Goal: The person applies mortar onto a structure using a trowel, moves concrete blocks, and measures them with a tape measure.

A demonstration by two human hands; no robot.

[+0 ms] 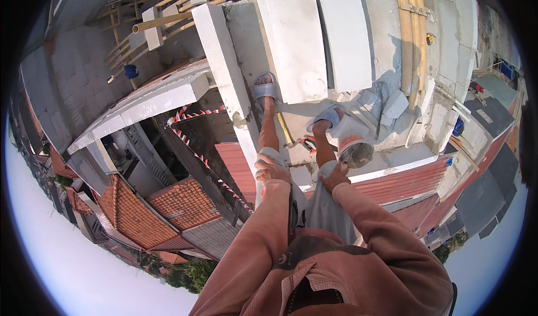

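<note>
Shorts (pixel 320 206), grey and thin, sit at the picture's centre, over both of our thighs. Our left hand (pixel 272 169) has its fingers (pixel 263 176) clenched on the cloth at the left knee. Our right hand (pixel 335 177) bunches a fold of the same cloth over the right knee, fingers closed on it.

At 12 o'clock from the hands our bare shins run down to two grey-blue slippers, the left slipper (pixel 264 88) and the right slipper (pixel 329 116). Both stand on a pale, dusty slab (pixel 386 41). Just at 1 o'clock of the right hand is a round bucket (pixel 356 153) with an orange rim and grey, wet-looking contents. A yellow tool (pixel 283 130) lies between our feet.

White blocks (pixel 342 30), squared and chalky, lie at 12 o'clock. Smooth yellow bamboo poles (pixel 411 35) run at 1 o'clock.

We judge the danger to be the edge. The left slipper stands right beside a narrow white wall (pixel 221 52), and at 9 o'clock the ground falls away to ribbed red tile roofs (pixel 182 204). Open slippers on dust could slide, or catch the bucket or the tool. With both hands busy on cloth, nothing would check a fall.
</note>
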